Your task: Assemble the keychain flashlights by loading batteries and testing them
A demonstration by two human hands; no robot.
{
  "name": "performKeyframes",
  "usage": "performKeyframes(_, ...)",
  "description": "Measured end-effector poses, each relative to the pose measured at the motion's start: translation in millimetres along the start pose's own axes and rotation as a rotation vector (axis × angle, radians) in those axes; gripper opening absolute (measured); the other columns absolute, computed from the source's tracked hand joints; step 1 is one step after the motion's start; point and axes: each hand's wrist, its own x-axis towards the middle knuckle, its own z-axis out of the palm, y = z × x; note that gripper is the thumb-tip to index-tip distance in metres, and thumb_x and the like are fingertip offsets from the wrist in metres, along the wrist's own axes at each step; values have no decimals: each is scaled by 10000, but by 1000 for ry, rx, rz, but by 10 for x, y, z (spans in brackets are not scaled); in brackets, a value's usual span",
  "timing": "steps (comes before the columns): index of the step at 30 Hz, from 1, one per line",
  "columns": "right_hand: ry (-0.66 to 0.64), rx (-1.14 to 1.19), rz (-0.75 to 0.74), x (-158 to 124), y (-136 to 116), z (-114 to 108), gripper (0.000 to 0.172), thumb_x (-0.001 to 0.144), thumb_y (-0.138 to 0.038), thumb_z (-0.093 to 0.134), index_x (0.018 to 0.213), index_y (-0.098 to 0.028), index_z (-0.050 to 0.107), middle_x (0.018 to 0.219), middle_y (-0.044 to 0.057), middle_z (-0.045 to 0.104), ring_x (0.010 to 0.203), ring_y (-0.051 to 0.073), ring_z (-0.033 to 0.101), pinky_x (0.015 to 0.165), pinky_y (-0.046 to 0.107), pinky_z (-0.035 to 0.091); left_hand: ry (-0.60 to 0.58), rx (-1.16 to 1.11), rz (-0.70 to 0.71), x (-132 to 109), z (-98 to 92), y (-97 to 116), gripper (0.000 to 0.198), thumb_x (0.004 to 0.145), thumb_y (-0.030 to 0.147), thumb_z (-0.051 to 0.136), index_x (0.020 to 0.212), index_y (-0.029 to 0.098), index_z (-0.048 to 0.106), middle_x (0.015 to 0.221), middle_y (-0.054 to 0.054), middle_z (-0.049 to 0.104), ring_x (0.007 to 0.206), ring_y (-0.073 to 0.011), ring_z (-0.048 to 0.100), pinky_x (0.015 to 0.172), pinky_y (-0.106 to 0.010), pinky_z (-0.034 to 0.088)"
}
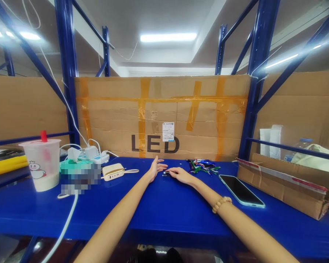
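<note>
left hand [155, 168] open, palm down, fingers spread on the blue steel shelf [142, 219]. right hand [182, 175] with a small dark object [167, 172] at its fingertips; grip unclear. just beyond it, a heap of coloured pen-like parts [203, 167] and a smartphone [241, 190].

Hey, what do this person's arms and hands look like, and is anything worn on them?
The left arm and right arm are bare, with no sleeves in view. The left hand and right hand wear no gloves. A bracelet of round, light brown beads, possibly wood, circles the right wrist.
</note>
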Motion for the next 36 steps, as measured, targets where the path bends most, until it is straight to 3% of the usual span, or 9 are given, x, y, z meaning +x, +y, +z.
performKeyframes(13,-11,10,3,-3,-24,11,359,854,-349,411,1065,-170,641,1069,50,653,966,207,584,889,337,418,8,11,6,13,-9,-13,545,905,458,154,910,100,565,806,-142,681,825,-217,642,854,-324,423)
performKeyframes(24,15,-103,32,-18,-29,15,295,833,-272,444,1035,-208,650,1097,45,644,1020,220,571,922,362,397,13,21,18,9,-1,-17,534,898,466,183,936,90,560,799,-147,686,797,-210,643,829,-318,439)
performKeyframes(30,17,-101,9,-10,-35,18,333,853,-318,414,1046,-167,640,1083,71,644,982,229,580,886,363,418,11,63,31,-2,-5,-17,528,914,427,144,939,98,557,795,-134,687,822,-205,647,844,-323,439)
performKeyframes(36,-3,-91,-22,5,-21,-17,333,844,-231,403,1076,-154,630,1048,75,657,959,216,581,885,359,418,3,150,68,-4,-13,-25,552,911,419,116,965,87,554,854,-160,686,863,-217,648,836,-329,450)
